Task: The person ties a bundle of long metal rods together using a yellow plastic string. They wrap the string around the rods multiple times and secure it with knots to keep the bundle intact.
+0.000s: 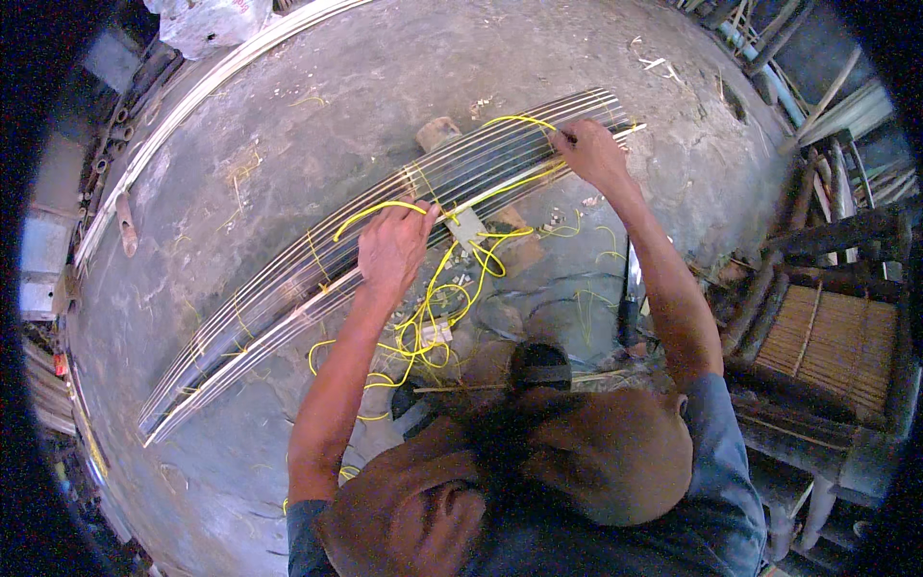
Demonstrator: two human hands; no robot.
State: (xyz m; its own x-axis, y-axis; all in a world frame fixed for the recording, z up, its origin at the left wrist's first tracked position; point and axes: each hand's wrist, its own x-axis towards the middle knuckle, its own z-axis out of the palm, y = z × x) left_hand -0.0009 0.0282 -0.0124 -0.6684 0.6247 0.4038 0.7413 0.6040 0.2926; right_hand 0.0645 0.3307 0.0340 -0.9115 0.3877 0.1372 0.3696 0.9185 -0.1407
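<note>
I work over a rough grey concrete floor (385, 87), stained and scattered with bits of debris. Daylight falls evenly on it. To the right of the floor stands a dark wooden bench with a slatted bamboo seat (835, 344). Beyond that bench, toward the far right corner, poles and pipes (769, 58) lean in a heap. Along the floor's far left edge lies a long pale strip of rails (192, 96), and past its upper end sits a crumpled white plastic bag (207, 21). Dark clutter lines the left rim.
</note>
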